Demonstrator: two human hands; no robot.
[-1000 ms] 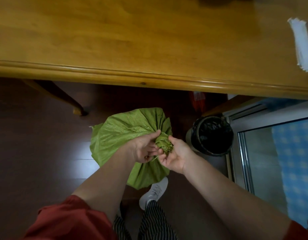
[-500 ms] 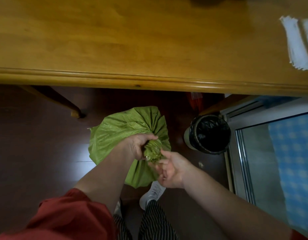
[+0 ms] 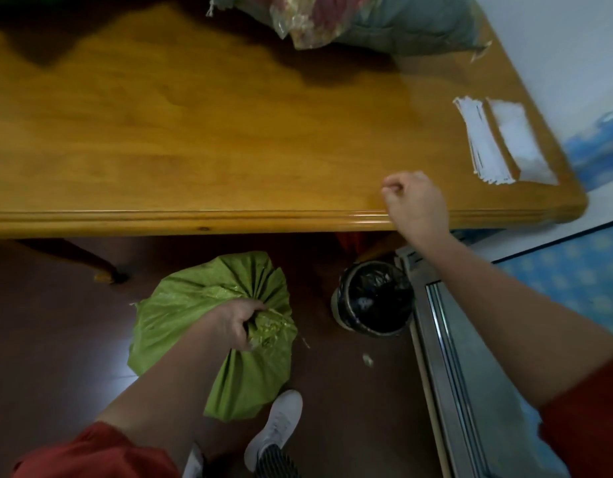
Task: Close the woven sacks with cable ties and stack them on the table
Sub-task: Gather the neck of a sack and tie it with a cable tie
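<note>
A green woven sack [image 3: 181, 312] sits on the floor, neck bunched shut. White cable ties [image 3: 484, 143] lie bundled on the bench [image 3: 194, 132]; another sack [image 3: 401, 22] lies at its far edge.

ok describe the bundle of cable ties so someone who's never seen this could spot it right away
Start at the wooden table and go to its near right corner. There lies the bundle of cable ties, a flat fan of thin white strips, beyond the raised right hand. A plain white packet lies against its right side; only the ties show separate thin strips with ragged ends.
</note>
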